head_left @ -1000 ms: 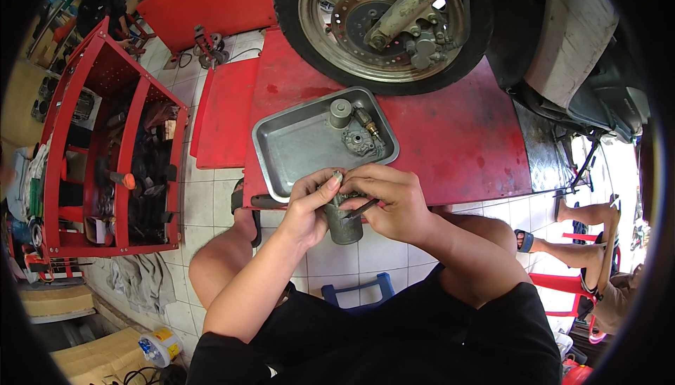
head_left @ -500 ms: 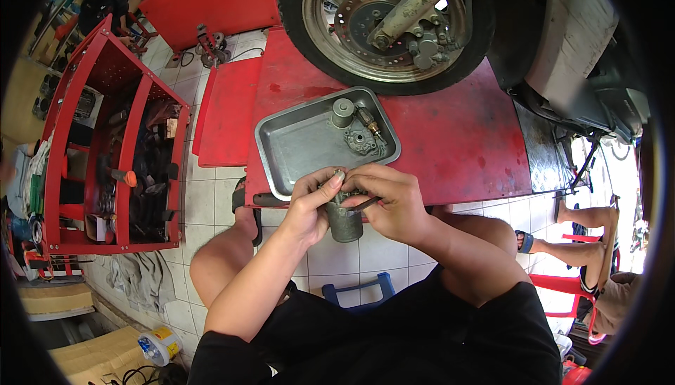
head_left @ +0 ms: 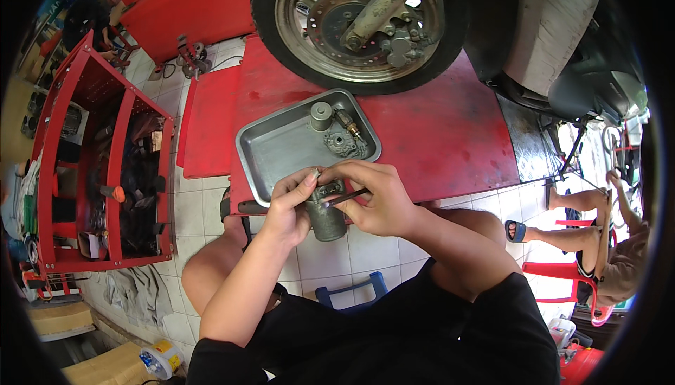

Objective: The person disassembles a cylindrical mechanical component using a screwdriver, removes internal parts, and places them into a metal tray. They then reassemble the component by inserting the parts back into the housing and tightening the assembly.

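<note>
Now our right hand [head_left: 374,199], pinching a dark rod [head_left: 347,197], bares more of the metal cylinder [head_left: 328,223] our left hand [head_left: 288,206] grips, easing access, we judge.

Left hand [head_left: 288,201] and right hand [head_left: 378,199] close together, out ahead at mid-body; can't tell from here whether they touch. Left: curled in a grip, left thumb [head_left: 307,180] nearly straight, pointing forward, nail uppermost. Right: index finger [head_left: 344,169] reaching across toward that thumb, rest bent in a pinch. Both forearms bare, slanting inward: left forearm [head_left: 246,286] steeper, right forearm [head_left: 446,244] flatter.
</note>
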Motion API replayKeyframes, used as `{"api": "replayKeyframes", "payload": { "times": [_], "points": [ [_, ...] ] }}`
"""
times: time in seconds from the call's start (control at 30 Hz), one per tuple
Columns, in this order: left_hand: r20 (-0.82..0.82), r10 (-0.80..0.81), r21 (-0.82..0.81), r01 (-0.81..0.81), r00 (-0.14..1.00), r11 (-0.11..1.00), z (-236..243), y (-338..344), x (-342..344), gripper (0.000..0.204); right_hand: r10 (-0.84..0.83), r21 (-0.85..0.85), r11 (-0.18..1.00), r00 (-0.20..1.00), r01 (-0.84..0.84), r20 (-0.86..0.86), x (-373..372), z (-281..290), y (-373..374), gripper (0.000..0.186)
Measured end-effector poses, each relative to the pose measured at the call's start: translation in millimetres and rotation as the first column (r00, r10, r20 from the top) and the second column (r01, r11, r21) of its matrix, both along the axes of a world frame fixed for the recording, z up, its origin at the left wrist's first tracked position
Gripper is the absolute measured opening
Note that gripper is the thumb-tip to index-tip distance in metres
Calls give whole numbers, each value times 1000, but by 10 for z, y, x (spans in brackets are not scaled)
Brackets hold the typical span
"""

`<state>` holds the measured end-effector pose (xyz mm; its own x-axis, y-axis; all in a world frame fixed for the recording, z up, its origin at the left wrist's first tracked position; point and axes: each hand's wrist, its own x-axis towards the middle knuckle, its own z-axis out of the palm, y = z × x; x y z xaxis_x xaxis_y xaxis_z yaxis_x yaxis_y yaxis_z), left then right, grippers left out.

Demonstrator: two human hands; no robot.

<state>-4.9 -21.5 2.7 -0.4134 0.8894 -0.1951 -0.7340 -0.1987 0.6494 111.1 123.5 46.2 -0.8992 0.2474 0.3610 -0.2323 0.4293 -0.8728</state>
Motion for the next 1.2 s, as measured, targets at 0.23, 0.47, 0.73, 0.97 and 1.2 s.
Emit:
{"api": "replayKeyframes", "payload": {
  "times": [0.23, 0.47, 0.73, 0.97, 1.2],
  "points": [
    [-112, 66, -81, -76, 992, 994, -110, 38, -5, 42, -42, 158, 986, 998, 49, -49, 21, -77, 58, 22],
    [-155, 129, -70, -141, 980, 988, -105, 73, 30, 40, -60, 203, 976, 996, 72, -65, 69, -10, 64, 28],
    [-205, 125, -38, -136, 971, 990, -152, 104, 72, 35, -75, 171, 983, 995, 62, 70, 93, -71, 103, 29],
    [-183, 144, -62, -158, 973, 986, -167, 93, 51, 31, -90, 179, 981, 995, 81, 45, 80, -57, 59, 26],
    [-204, 183, -65, -200, 962, 978, -140, 123, 56, 28, -63, 177, 983, 998, 57, 24, 64, -31, 69, 22]
  ]
}}
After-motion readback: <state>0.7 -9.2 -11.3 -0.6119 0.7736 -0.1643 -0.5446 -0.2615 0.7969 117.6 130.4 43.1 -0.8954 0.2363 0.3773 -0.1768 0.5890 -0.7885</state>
